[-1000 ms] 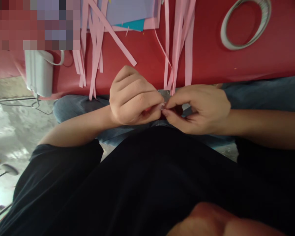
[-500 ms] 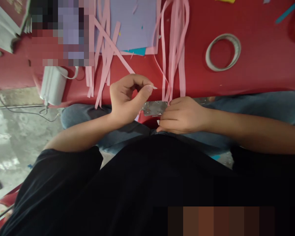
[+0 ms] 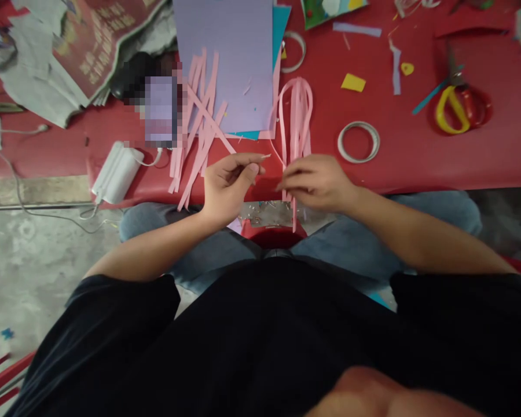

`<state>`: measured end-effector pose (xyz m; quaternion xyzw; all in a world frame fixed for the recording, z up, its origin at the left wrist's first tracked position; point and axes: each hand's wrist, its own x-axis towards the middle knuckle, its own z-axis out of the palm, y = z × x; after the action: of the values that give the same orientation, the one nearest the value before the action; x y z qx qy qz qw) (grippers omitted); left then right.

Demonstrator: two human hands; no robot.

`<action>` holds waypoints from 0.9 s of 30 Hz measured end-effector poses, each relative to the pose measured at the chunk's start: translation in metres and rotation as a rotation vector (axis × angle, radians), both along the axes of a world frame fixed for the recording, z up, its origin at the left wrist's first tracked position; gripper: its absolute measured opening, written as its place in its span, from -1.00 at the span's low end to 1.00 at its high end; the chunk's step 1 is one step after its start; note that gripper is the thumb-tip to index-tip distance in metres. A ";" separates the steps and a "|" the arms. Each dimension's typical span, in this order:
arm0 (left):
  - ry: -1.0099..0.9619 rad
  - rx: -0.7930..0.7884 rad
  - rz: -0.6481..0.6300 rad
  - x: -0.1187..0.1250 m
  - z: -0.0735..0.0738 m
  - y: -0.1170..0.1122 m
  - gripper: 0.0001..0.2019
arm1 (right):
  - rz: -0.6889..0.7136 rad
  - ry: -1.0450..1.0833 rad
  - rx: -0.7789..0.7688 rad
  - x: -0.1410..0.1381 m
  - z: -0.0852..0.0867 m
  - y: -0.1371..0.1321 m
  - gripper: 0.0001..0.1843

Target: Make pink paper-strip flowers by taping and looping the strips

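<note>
My left hand [image 3: 228, 184] hovers at the near edge of the red table [image 3: 417, 162], thumb and forefinger pinched on a tiny pale sliver [image 3: 265, 155]. Just to its right, my right hand [image 3: 318, 182] has its fingers closed on a bunch of long pink paper strips [image 3: 296, 113]. The bunch loops away over the table, and one strip end [image 3: 294, 215] hangs below that hand. Between my knees, on my lap, lies a flat grey speckled piece [image 3: 264, 213]. I cannot make out what it is.
A lilac paper sheet [image 3: 226, 63] and loose pink strips [image 3: 200, 136] lie beyond my left hand. A tape ring [image 3: 358, 142], yellow-and-red scissors [image 3: 460, 107] and paper scraps [image 3: 353, 82] are to the right. A white corded box [image 3: 115, 172] and newspapers [image 3: 69, 46] sit left.
My hands were pinched together over my lap; they have parted. The left rose holding the sliver, the right moved up from the grey piece to the pink strips. The view tilted up.
</note>
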<state>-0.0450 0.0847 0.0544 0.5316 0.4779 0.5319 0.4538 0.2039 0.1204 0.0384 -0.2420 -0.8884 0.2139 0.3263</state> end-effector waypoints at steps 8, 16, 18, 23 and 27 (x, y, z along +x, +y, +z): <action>-0.001 0.159 -0.026 -0.003 -0.016 0.010 -0.74 | -0.842 -0.375 -0.348 -0.018 -0.017 0.088 -0.61; 0.131 0.354 0.032 -0.016 -0.011 0.022 -0.72 | -0.717 -0.108 -0.329 -0.015 -0.008 0.048 -0.79; 0.159 0.421 0.076 -0.020 -0.006 0.024 -0.72 | -0.629 0.002 -0.355 -0.011 0.004 0.023 -0.76; 0.194 0.676 0.054 -0.029 -0.005 0.027 -0.65 | -0.490 0.094 -0.289 -0.003 0.021 -0.028 -0.76; 0.312 0.589 -0.077 -0.038 -0.009 0.019 -0.56 | -0.341 -0.006 -0.187 0.002 0.018 -0.053 -0.83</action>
<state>-0.0830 0.1035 0.0453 0.7327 0.3471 0.5418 0.2218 0.2063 0.0675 0.0568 -0.4189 -0.8117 0.2363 0.3313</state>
